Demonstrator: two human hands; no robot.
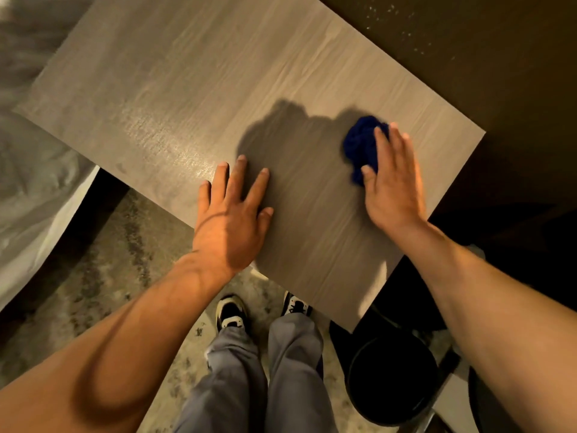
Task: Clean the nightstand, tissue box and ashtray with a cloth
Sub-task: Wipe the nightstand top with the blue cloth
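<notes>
The nightstand [175,98] has a grey wood-grain top that fills the middle of the view. A crumpled dark blue cloth [362,145] lies on it near the right edge. My right hand [393,182] presses flat on the cloth, fingers spread over it. My left hand [231,214] rests flat on the top near the front edge, fingers apart, holding nothing. Neither a tissue box nor an ashtray is in view.
A black round bin [390,379] stands on the floor at the lower right. White bedding [34,195] lies to the left. A dark wall surface [499,73] runs along the right. My legs and shoes [232,314] stand on mottled carpet below the front edge.
</notes>
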